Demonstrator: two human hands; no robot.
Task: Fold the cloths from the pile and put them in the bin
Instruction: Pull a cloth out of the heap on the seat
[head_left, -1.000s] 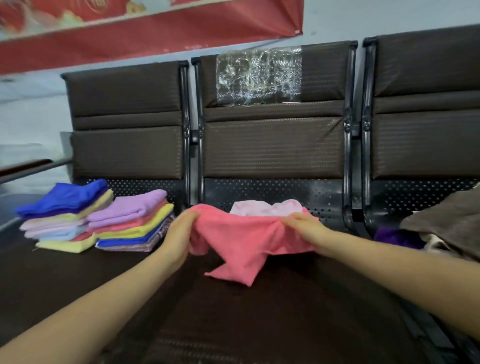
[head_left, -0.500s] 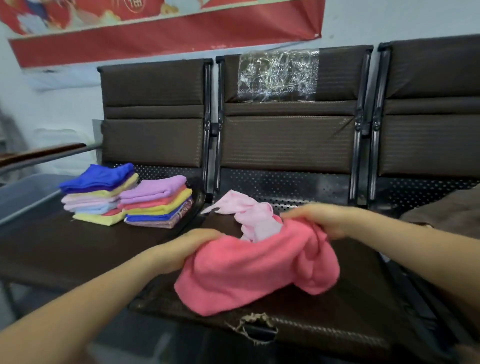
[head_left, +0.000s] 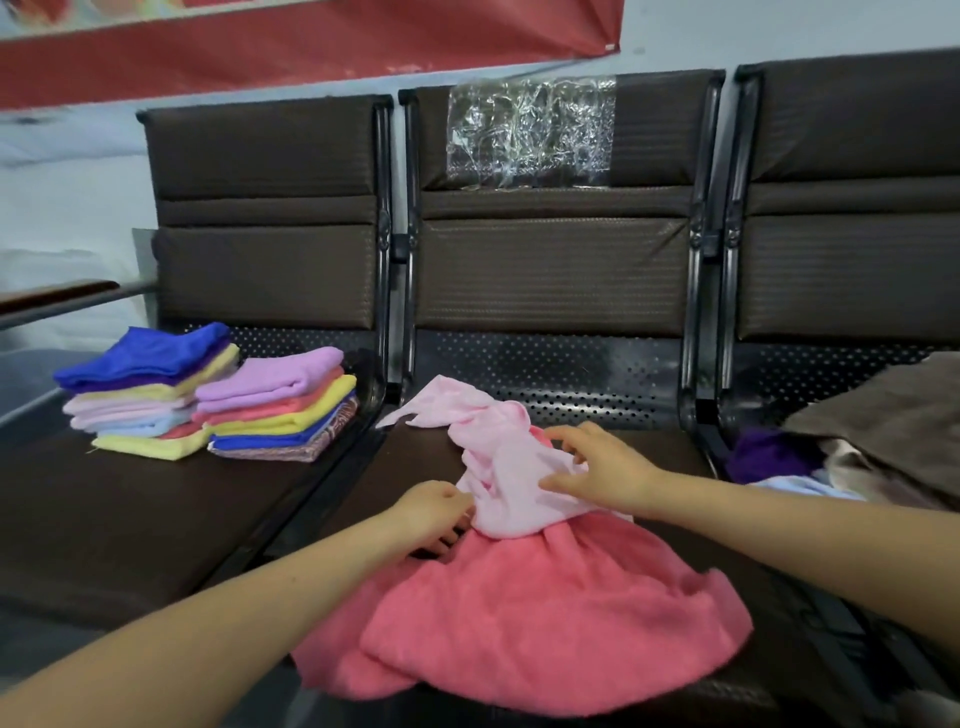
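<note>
Cloths could slip off the seat's (head_left: 363, 499) front edge: the coral cloth (head_left: 545, 618) overhangs it while both hands' loosely spread fingers (head_left: 558, 486) only touch the pale pink cloth (head_left: 514, 478).

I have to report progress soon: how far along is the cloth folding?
Done: two stacks of folded cloths sit on the left seat. In hand: the left hand and right hand are on a crumpled light pink cloth, which partly lies on an unfolded coral cloth. Left: both of these, plus the heap of cloths at right. No bin is in view.
</note>
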